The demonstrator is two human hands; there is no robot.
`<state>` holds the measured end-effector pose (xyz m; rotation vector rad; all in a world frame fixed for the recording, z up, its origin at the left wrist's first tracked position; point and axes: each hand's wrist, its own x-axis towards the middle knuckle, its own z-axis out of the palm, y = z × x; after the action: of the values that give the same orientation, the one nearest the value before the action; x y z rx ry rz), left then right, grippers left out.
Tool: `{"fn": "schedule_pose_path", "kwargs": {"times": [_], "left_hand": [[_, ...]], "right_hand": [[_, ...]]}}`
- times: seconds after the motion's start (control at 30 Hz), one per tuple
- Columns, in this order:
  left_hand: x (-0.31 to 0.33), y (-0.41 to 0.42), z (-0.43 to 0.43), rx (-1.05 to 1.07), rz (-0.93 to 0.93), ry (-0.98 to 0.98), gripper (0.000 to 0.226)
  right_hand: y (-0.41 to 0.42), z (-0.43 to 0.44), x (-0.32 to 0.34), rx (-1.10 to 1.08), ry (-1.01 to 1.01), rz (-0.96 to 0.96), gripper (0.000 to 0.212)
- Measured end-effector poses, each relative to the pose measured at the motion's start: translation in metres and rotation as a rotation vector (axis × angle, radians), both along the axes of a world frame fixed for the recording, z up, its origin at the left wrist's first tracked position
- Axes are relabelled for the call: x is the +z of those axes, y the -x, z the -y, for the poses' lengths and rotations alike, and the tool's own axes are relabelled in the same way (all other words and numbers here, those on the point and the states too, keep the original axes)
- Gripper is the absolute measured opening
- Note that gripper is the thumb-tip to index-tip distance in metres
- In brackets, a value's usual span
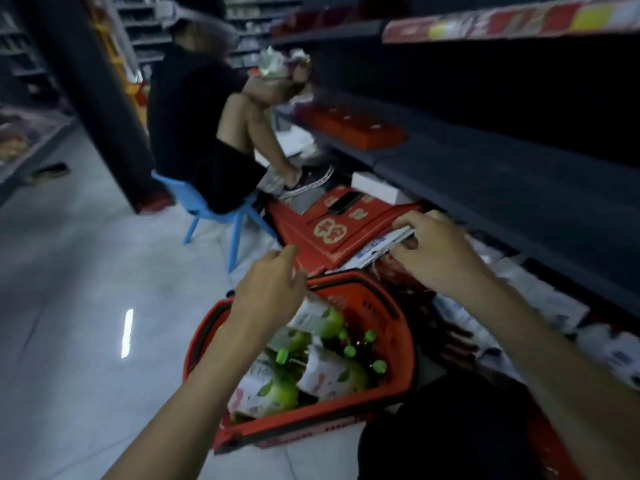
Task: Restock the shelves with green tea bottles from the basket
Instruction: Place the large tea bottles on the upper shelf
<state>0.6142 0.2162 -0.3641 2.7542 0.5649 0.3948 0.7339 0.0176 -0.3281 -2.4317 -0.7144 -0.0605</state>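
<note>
A red plastic basket (398, 344) stands on the floor below me, holding several green tea bottles (332, 368) with green caps and white labels. My left hand (270, 292) hovers over the basket's far left rim, fingers loosely bent, holding nothing. My right hand (433, 247) reaches past the basket and pinches the edge of a white carton (384, 244) that lies under a red gift box (332, 230) at the foot of the dark shelves (502, 188).
Another person sits on a blue plastic stool (204, 209) just ahead, feet on the lowest shelf. Orange boxes (353, 128) lie on a shelf further back. White packs (540, 299) crowd the bottom shelf on the right. Grey tiled floor (86, 271) stretches left.
</note>
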Motion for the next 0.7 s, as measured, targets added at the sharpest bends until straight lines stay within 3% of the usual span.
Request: {"fn": "schedule_pose_path", "kwargs": {"times": [0.37, 0.43, 0.5, 0.6, 0.7], "left_hand": [[-0.155, 0.028, -0.058, 0.17, -0.334, 0.396, 0.036], [-0.176, 0.028, -0.06, 0.209, -0.354, 0.431, 0.033], [-0.193, 0.031, -0.062, 0.346, -0.268, 0.462, 0.034], [-0.212, 0.037, -0.065, 0.72, -0.052, 0.514, 0.046], [-0.22, 0.042, -0.063, 1.113, 0.066, 0.771, 0.064]], "right_hand": [[-0.006, -0.094, -0.157, 0.144, 0.166, -0.468, 0.025], [-0.004, -0.097, -0.184, 0.151, 0.182, -0.568, 0.033], [-0.006, -0.1, -0.213, 0.176, 0.218, -0.661, 0.051], [-0.012, -0.106, -0.244, 0.212, 0.282, -0.766, 0.069], [-0.016, -0.109, -0.261, 0.3, 0.349, -0.801, 0.086]]}}
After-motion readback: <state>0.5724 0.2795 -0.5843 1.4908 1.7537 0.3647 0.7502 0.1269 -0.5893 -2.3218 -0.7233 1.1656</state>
